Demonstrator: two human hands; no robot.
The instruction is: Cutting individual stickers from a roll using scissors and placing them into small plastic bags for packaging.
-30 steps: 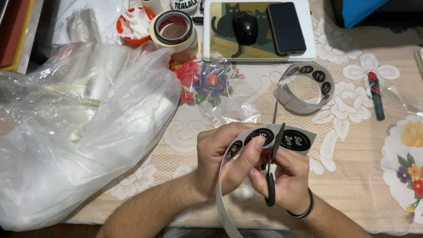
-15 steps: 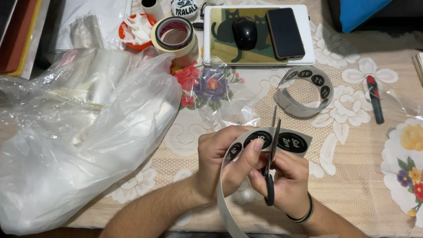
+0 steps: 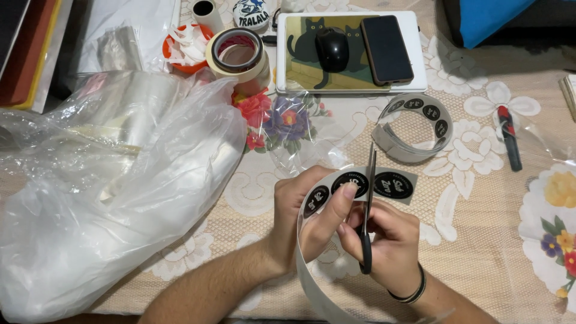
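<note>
My left hand pinches a curled white backing strip of round black stickers, thumb pressed on one sticker. My right hand grips black-handled scissors, whose blades stand nearly upright and closed across the strip between two stickers. The end piece with one sticker hangs to the right of the blades. The strip's tail loops down below my left wrist.
A big crumpled clear plastic bag fills the left. A second coil of stickers lies beyond my hands. Tape rolls, a white tablet carrying a mouse and phone, and a red-black utility knife sit on the floral tablecloth.
The scissor blades have swung from tilted to nearly upright and closed through the strip. The sticker at the strip's end now sits lower and flatter, to the right of the blades.
</note>
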